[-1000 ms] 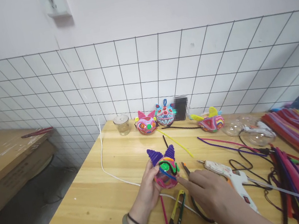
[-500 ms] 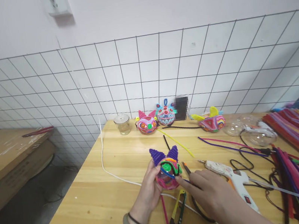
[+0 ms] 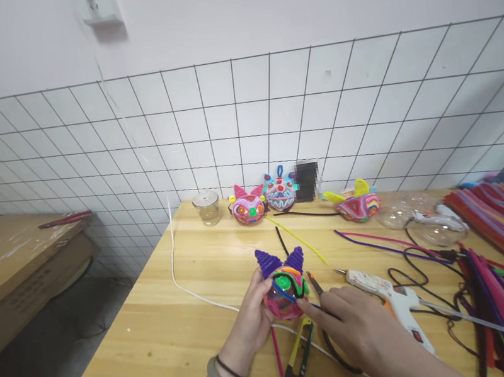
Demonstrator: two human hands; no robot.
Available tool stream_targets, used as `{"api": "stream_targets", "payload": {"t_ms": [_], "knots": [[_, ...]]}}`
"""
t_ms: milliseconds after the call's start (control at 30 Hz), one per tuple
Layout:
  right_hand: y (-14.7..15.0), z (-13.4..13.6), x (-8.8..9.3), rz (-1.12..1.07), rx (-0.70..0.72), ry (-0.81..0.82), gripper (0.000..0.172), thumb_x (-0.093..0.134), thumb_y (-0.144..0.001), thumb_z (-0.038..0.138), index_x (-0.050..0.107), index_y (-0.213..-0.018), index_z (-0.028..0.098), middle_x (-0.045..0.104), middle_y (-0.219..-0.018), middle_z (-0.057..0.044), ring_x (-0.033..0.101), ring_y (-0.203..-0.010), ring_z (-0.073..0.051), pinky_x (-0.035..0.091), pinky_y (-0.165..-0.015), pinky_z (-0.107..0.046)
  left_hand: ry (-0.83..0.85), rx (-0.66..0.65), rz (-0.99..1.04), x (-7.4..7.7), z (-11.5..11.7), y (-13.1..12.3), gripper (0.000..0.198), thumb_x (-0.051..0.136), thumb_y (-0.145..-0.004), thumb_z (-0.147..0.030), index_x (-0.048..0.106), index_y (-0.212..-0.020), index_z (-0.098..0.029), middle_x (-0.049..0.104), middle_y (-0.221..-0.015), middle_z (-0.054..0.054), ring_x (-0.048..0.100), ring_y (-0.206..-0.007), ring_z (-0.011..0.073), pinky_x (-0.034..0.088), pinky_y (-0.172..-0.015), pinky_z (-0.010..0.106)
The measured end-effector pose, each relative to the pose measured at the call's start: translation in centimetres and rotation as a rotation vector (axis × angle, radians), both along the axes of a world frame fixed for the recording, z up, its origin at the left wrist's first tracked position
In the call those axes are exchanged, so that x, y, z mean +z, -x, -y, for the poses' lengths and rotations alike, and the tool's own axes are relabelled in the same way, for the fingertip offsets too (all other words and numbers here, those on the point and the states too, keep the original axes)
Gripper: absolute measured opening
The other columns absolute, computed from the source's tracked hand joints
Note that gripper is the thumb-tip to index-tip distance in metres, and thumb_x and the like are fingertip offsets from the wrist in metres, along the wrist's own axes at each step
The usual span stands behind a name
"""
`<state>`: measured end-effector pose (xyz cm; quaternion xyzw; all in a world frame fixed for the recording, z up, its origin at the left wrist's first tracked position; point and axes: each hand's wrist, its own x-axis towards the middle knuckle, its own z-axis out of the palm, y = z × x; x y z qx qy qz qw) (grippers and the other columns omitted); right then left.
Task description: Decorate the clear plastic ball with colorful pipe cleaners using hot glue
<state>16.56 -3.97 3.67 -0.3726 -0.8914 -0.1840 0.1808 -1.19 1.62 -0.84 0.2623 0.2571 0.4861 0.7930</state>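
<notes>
My left hand [image 3: 253, 309] is closed around the left side of a clear plastic ball [image 3: 283, 303] decorated with coloured pipe cleaners. Two purple ears [image 3: 268, 263] stand on its top, with a green spiral eye [image 3: 284, 281] below them. A blue pipe cleaner [image 3: 284, 291] crosses the ball's front. At the ball's lower right, my right hand [image 3: 357, 325] presses its index fingertip against this strip, the other fingers curled and the thumb hidden. A dark slim tool with an orange tip [image 3: 313, 282] shows beyond the right knuckles. Thread snips [image 3: 297, 363] lie below the ball.
Three finished animal heads [image 3: 247, 204] stand along the wall beside a glass cup [image 3: 207, 208]. A glue gun [image 3: 393, 293] and black cord lie right of my hand. Pipe cleaner bundles [image 3: 503, 295] and clear plastic shells [image 3: 435, 226] occupy the right side. A white cable [image 3: 202, 295] crosses the table.
The ball and both hands have shifted very slightly to the right in view. The grip and fingertip contact look the same.
</notes>
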Motion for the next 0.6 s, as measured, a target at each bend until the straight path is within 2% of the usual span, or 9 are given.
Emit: {"api": "stream_targets", "payload": {"t_ms": [133, 300, 600], "knots": [[-0.08, 0.08, 0.29, -0.001, 0.012, 0.006, 0.026, 0.041, -0.09, 0.006, 0.061, -0.105, 0.015, 0.055, -0.065, -0.001, 0.048, -0.055, -0.016, 0.033, -0.054, -0.029, 0.004, 0.015, 0.011, 0.04, 0.05, -0.09, 0.019, 0.063, -0.079, -0.022, 0.064, -0.098, -0.019, 0.071, -0.102, 0.006, 0.067, -0.089, 0.0207, 0.05, -0.082, 0.032], [0.02, 0.26, 0.56, -0.009, 0.007, 0.006, 0.028, 0.04, -0.088, 0.004, 0.06, -0.105, 0.014, 0.055, -0.064, -0.001, 0.048, -0.054, -0.017, 0.032, -0.053, -0.029, -0.007, -0.013, -0.005, 0.07, 0.11, -0.21, 0.025, 0.062, -0.081, -0.025, 0.063, -0.105, -0.019, 0.07, -0.107, 0.008, 0.066, -0.096, 0.0227, 0.048, -0.087, 0.035], [-0.37, 0.26, 0.2, -0.007, -0.002, -0.015, 0.028, 0.039, -0.088, 0.004, 0.061, -0.102, 0.014, 0.053, -0.061, 0.0, 0.048, -0.053, -0.016, 0.033, -0.052, -0.029, -0.046, -0.025, -0.085, 0.46, 0.35, -0.17, 0.039, 0.073, -0.071, -0.023, 0.061, -0.108, -0.02, 0.069, -0.106, 0.009, 0.066, -0.096, 0.0235, 0.048, -0.085, 0.035]]}}
